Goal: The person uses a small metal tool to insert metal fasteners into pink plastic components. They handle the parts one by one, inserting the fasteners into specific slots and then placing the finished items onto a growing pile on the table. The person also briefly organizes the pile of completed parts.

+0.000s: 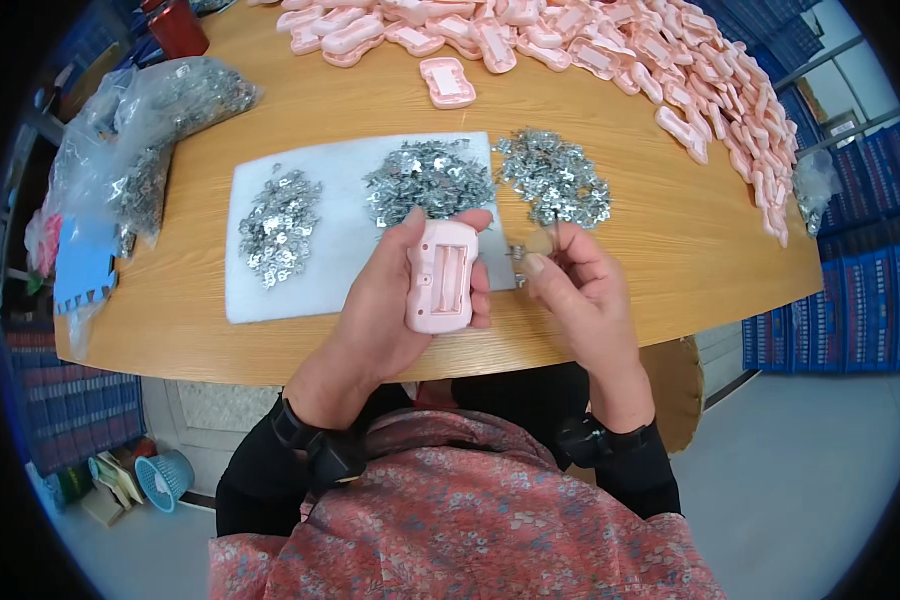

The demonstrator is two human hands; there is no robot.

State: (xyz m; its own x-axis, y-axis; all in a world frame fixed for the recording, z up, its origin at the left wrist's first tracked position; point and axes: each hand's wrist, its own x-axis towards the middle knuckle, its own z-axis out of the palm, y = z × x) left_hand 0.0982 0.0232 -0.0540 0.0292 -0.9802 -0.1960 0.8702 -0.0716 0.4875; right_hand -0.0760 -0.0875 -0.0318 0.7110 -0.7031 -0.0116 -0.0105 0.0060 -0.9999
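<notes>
My left hand [378, 290] is closed round a pale pink plastic housing [442, 312], held upright above the table's near edge. An open, long battery compartment faces up on it, with small screw holes near the corners. To the right of it, the thumb and forefinger of my right hand [585, 290] are pinched together. A small shiny metal contact piece [516, 252] shows at their tips; its exact shape is too small to tell. A thin dark thing by the forefinger is unclear. Just beyond the housing lies a heap of metal contact pieces [428, 180].
The heap rests on a white foam sheet [345, 160], with another metal heap [280, 225] at its left. A third heap [555, 175] lies on the wooden table [670, 270]. Many pink housings [590, 55] cover the far side. Plastic bags [120, 150] of metal parts stand left.
</notes>
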